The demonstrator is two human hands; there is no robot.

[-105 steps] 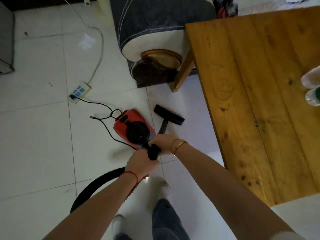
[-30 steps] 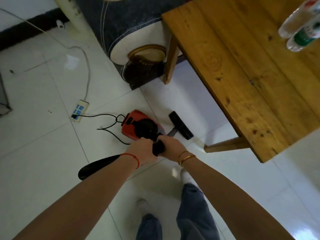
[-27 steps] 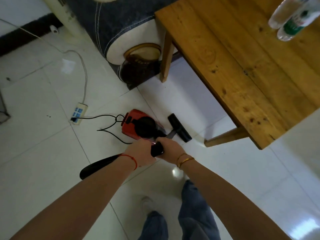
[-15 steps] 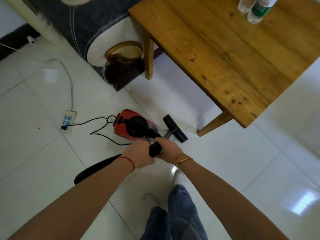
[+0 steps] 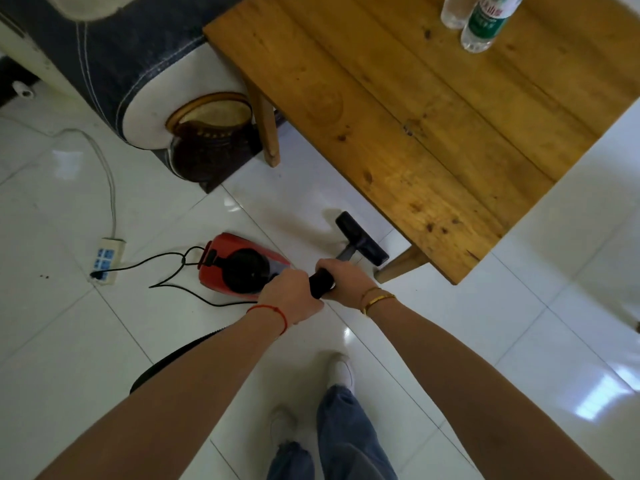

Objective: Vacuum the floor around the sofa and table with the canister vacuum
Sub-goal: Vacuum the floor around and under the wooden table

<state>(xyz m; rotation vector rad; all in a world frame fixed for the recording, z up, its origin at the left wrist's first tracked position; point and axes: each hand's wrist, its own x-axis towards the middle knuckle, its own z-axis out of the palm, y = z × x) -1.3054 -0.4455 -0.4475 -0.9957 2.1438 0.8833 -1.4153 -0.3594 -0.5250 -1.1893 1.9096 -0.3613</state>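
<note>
Now gripping the wand handle (image 5: 321, 283): left hand (image 5: 292, 296) and right hand (image 5: 348, 282) wrapped around it, right nearer the floor head (image 5: 362, 242) at 1 o'clock, long axis probably parallel to the table (image 5: 433, 133) edge, touching floor beside the table leg (image 5: 398, 266).

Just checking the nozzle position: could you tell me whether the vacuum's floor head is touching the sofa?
No, the floor head rests on tile beside the table leg, well apart from the sofa.
</note>
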